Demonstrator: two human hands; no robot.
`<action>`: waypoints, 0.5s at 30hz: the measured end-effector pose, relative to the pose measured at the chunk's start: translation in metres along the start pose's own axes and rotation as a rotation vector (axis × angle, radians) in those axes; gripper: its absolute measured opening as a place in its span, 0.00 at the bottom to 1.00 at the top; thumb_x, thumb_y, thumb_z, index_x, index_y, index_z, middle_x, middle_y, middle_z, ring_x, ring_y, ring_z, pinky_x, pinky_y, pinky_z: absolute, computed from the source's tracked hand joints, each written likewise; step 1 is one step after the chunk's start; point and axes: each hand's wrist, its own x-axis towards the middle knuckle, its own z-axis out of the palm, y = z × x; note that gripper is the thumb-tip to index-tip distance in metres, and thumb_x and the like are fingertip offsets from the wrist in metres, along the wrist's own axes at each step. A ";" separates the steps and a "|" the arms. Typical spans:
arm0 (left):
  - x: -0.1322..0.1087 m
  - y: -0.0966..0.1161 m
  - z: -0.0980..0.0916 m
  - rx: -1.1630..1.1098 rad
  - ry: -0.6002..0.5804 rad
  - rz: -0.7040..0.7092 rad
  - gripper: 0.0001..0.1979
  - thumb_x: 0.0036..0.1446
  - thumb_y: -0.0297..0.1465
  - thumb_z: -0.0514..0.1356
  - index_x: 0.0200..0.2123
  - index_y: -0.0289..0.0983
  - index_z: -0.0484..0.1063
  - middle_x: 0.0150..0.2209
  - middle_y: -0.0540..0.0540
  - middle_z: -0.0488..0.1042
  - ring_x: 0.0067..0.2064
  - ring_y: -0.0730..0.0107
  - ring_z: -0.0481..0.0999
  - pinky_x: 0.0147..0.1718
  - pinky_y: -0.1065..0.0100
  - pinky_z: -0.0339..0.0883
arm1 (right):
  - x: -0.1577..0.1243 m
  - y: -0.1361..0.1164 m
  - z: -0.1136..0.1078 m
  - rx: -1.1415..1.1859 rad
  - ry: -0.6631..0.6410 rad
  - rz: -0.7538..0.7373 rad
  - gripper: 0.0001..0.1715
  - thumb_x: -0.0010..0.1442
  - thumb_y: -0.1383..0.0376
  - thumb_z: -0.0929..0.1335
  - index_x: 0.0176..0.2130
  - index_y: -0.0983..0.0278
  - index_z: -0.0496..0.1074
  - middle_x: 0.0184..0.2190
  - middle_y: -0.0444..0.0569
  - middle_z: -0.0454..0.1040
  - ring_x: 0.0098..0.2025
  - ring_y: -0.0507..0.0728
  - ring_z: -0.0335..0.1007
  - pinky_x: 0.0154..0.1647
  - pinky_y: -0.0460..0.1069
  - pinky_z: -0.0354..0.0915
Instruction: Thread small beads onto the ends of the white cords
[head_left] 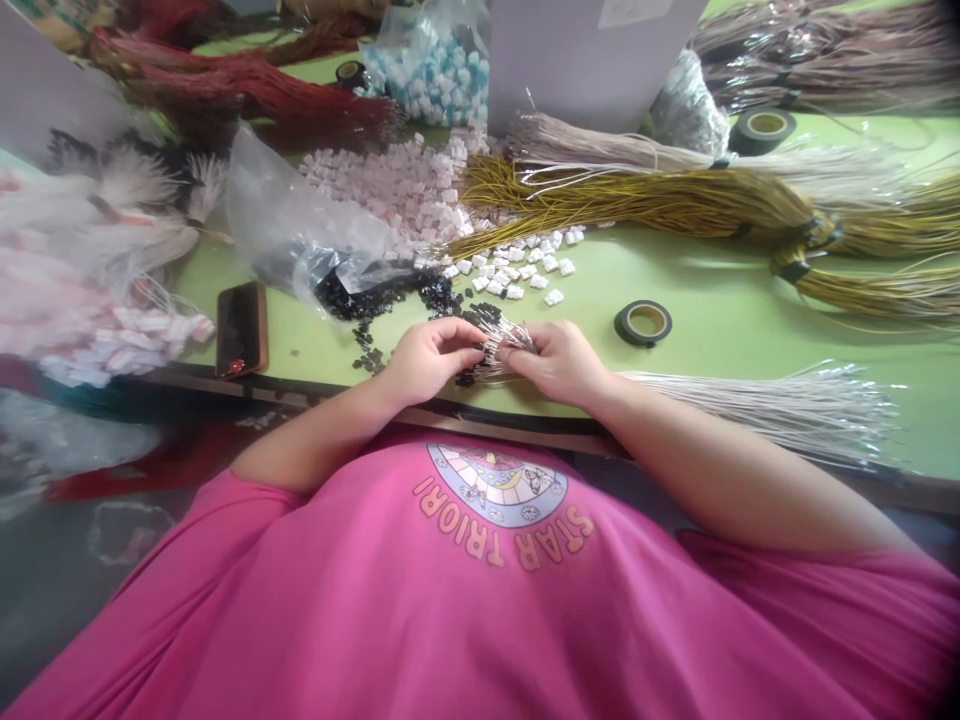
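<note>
My right hand [564, 366] is closed around a bundle of thin white wires [772, 402]. Their metal-tipped ends [504, 338] fan out toward my left hand, and their tails trail to the right along the table edge. At those tips, the thumb and fingers of my left hand [430, 364] are pinched together; what lies between them is too small to make out. Just beyond my hands lie small black plastic pieces [439, 293] and loose white connector housings [517, 268].
A phone [241, 328] lies left on the green table [720, 275]; a tape roll [643, 323] sits right. Behind are yellow wire bundles [660, 205], a clear plastic bag [281, 205], a heap of white housings [390, 190] and red wires [247, 90]. Pink-white connectors [112, 340] crowd the left.
</note>
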 end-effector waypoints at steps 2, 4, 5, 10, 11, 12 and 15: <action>0.000 0.000 0.001 0.016 0.013 0.009 0.10 0.45 0.32 0.65 0.33 0.34 0.74 0.32 0.47 0.77 0.33 0.72 0.75 0.36 0.68 0.70 | 0.000 0.000 0.000 0.001 -0.007 0.004 0.16 0.53 0.61 0.64 0.19 0.66 0.59 0.17 0.40 0.53 0.22 0.46 0.48 0.22 0.44 0.49; 0.000 0.000 0.002 0.040 0.028 0.031 0.10 0.46 0.32 0.65 0.32 0.34 0.74 0.32 0.47 0.77 0.33 0.72 0.75 0.36 0.68 0.70 | 0.000 0.000 0.001 0.007 -0.016 0.003 0.16 0.53 0.61 0.63 0.19 0.66 0.59 0.17 0.40 0.53 0.22 0.46 0.48 0.22 0.44 0.49; 0.000 0.000 0.002 0.059 0.037 0.049 0.09 0.46 0.32 0.65 0.33 0.35 0.74 0.32 0.47 0.77 0.33 0.72 0.75 0.37 0.68 0.70 | 0.000 0.000 0.001 0.011 -0.022 0.003 0.16 0.53 0.61 0.63 0.19 0.66 0.59 0.17 0.40 0.53 0.22 0.46 0.49 0.23 0.44 0.49; 0.000 -0.004 0.002 0.170 0.056 0.181 0.07 0.48 0.31 0.64 0.32 0.36 0.75 0.33 0.47 0.76 0.35 0.71 0.74 0.39 0.66 0.69 | 0.001 0.000 0.000 0.031 -0.059 -0.003 0.16 0.54 0.62 0.63 0.20 0.66 0.61 0.18 0.40 0.55 0.22 0.46 0.50 0.24 0.43 0.51; 0.000 -0.004 0.001 0.179 0.052 0.194 0.07 0.48 0.31 0.64 0.32 0.36 0.76 0.32 0.47 0.75 0.35 0.71 0.74 0.38 0.66 0.69 | 0.001 0.000 -0.001 0.037 -0.062 -0.005 0.16 0.55 0.61 0.63 0.20 0.66 0.61 0.18 0.40 0.55 0.22 0.46 0.50 0.24 0.43 0.51; 0.000 -0.005 0.001 0.181 0.048 0.194 0.07 0.48 0.31 0.64 0.32 0.36 0.76 0.32 0.47 0.75 0.35 0.71 0.74 0.38 0.67 0.69 | 0.001 0.001 -0.001 0.044 -0.062 -0.006 0.17 0.55 0.61 0.63 0.19 0.66 0.60 0.18 0.40 0.55 0.22 0.46 0.50 0.24 0.43 0.51; 0.000 -0.006 0.000 0.149 0.045 0.146 0.09 0.46 0.33 0.65 0.32 0.36 0.76 0.31 0.47 0.76 0.33 0.71 0.74 0.37 0.67 0.69 | 0.002 0.002 -0.002 0.079 -0.061 0.001 0.17 0.55 0.59 0.63 0.20 0.67 0.62 0.18 0.40 0.57 0.22 0.46 0.51 0.24 0.44 0.52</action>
